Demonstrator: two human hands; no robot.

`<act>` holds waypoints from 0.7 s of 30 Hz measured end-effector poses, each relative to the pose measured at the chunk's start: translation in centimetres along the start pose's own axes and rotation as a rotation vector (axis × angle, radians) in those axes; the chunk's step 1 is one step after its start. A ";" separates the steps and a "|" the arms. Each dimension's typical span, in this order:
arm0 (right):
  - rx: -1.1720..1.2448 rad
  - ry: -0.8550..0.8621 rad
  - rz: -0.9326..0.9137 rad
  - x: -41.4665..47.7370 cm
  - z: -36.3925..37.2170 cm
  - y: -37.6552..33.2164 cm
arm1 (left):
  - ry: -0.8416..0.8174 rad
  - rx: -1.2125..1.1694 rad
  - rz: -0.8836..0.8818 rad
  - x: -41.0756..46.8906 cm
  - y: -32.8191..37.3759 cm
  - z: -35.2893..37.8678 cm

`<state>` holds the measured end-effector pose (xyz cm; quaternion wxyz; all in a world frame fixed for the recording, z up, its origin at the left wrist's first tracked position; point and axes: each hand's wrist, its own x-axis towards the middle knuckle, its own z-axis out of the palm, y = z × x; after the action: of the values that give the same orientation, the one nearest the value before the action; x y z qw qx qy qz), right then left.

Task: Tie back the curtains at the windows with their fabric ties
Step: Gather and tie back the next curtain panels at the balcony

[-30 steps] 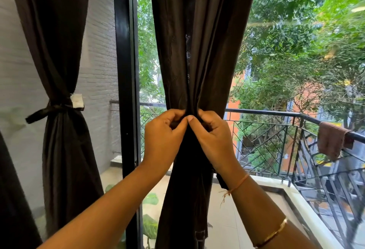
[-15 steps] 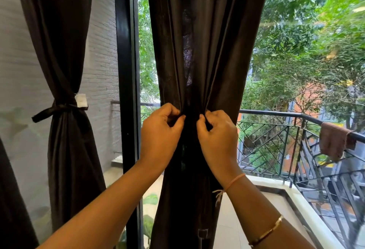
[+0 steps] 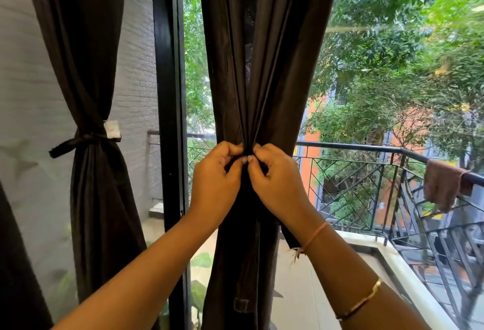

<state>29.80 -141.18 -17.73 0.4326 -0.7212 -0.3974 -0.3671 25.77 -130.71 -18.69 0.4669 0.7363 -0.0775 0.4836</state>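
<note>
A dark brown curtain (image 3: 264, 62) hangs in the middle, gathered to a narrow waist at hand height. My left hand (image 3: 216, 185) and my right hand (image 3: 277, 185) meet at that waist, fingertips pinched together on the dark fabric tie (image 3: 289, 235). The knot itself is hidden behind my fingers; one loose end of the tie hangs down below my right wrist. To the left, a second dark curtain (image 3: 89, 67) is cinched by its own tie (image 3: 78, 142), with a white patch at the knot.
A black window frame post (image 3: 169, 109) stands between the two curtains. Beyond the glass are a balcony floor, a black metal railing (image 3: 366, 172) with a brown cloth (image 3: 442, 185) draped over it, and trees. A grey brick wall lies at left.
My hands have drawn together again at the curtain's waist, fingertips now touching, after being slightly apart half a second ago. The view has shifted a little.
</note>
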 end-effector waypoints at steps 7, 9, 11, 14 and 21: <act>0.081 -0.061 0.007 0.0 -0.5 0.4 | -0.021 -0.066 -0.044 -0.5 0.2 0.3; 0.115 -0.089 0.033 -0.1 -0.5 0.5 | -0.002 -0.073 -0.050 -0.4 0.1 0.4; 0.180 -0.143 0.086 -0.1 -0.7 0.8 | 0.009 -0.067 -0.049 -0.4 -0.1 0.4; 0.361 -0.239 0.208 -0.2 -0.9 1.1 | 0.017 0.013 -0.038 -0.2 -0.5 0.6; 0.799 -0.109 0.464 -1.1 -1.0 1.8 | 0.098 0.163 -0.069 0.7 -0.3 1.1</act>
<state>30.76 -142.91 -18.97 0.7259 -0.5861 -0.3578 -0.0403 26.98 -131.17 -18.42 0.4250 0.7496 0.0105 0.5073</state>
